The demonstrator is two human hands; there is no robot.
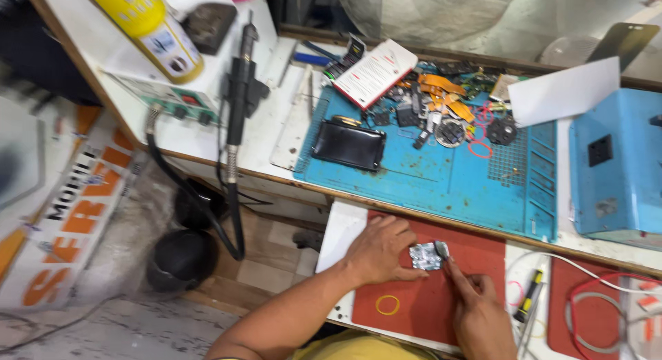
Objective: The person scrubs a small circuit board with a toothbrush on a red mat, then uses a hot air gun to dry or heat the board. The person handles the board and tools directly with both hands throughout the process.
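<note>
While we look down from the head camera, our small silvery part (425,256) lies on the red mat (483,253), which we take as landmark. The part sits near the mat's middle, toward its far edge. Our left hand (381,251) rests flat on the mat, fingers pressed against the part's left side, pinning it. Our right hand (476,306) comes up from the near side, fingers pinched together on a thin tool whose tip meets the part's right corner; the tool itself is too small to identify. The hands are close together, one on each side of the part. Long axis of the part: roughly left-right. Left hand has more contact. A yellow rubber band (387,305) lies on the mat's near left. Beyond the mat's far edge, a blue work mat (441,184).
</note>
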